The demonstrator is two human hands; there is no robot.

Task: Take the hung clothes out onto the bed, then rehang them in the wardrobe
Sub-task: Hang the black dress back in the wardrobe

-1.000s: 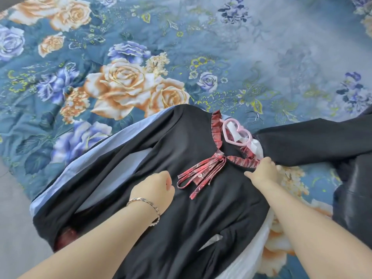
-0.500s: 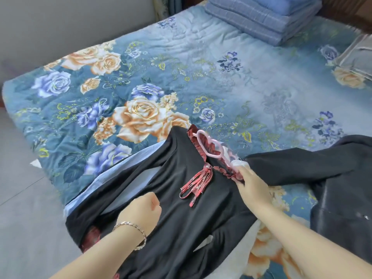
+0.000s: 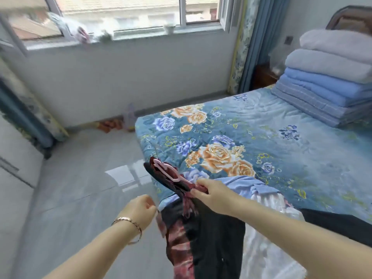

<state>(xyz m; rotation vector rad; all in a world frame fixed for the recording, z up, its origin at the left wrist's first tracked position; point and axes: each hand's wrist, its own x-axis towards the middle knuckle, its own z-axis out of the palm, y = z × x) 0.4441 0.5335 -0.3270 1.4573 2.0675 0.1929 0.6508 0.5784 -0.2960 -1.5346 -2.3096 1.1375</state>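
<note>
A black garment (image 3: 213, 234) with red plaid trim hangs from a pink hanger (image 3: 165, 171) at the near corner of the bed (image 3: 291, 154). My right hand (image 3: 209, 191) grips the garment's collar just below the hanger and holds it up off the bed. The skirt part drops down over the bed edge toward the floor. Beside the hanging fabric, my left hand (image 3: 141, 210), with a bracelet at the wrist, has its fingers curled; whether it pinches the cloth's edge is unclear. A light blue garment (image 3: 247, 184) and a white satin one (image 3: 269, 238) lie under my right arm.
A stack of folded quilts (image 3: 330, 83) sits at the bed's far right. A black garment (image 3: 342, 220) lies on the bed at right. Grey tiled floor (image 3: 80, 188) spreads to the left, with a window (image 3: 120, 15) and curtains (image 3: 245, 43) beyond.
My right hand has lifted the black garment by its collar off the bed and swung it left toward the floor side. My head has risen, bringing the room into view. My left hand has come off the cloth's front.
</note>
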